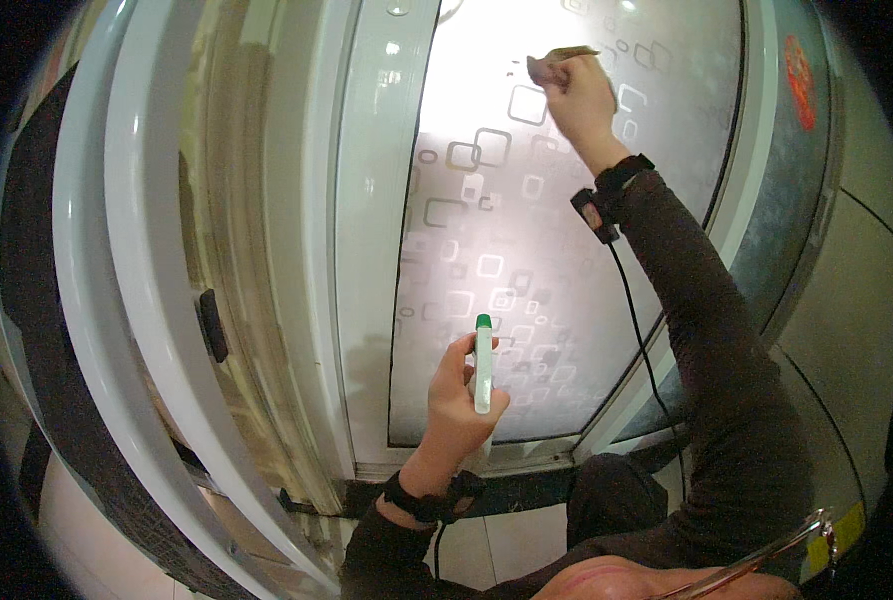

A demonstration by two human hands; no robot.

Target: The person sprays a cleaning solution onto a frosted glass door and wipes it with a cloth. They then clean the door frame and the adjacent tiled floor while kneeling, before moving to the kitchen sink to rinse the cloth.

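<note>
My left hand [461, 405] holds a slim whitish bottle or tube with a green top [483, 367], upright in front of the lower part of a frosted glass panel [484, 232] patterned with rounded squares. Higher up, my right hand [581, 90] grips a crumpled brown cloth [555, 69] at the upper part of the same panel. A few small dark marks show on the glass just left of the cloth. Both wrists wear black straps; a small device with a cable sits at the right one.
White curved bars [146, 225] rise at the left. A pale frame [368, 225] borders the glass, with a dark sill [521, 487] below. Right of it is another panel bearing a red decoration [799, 82]. Black cables hang from both wrists. Light tiles [484, 536] lie below.
</note>
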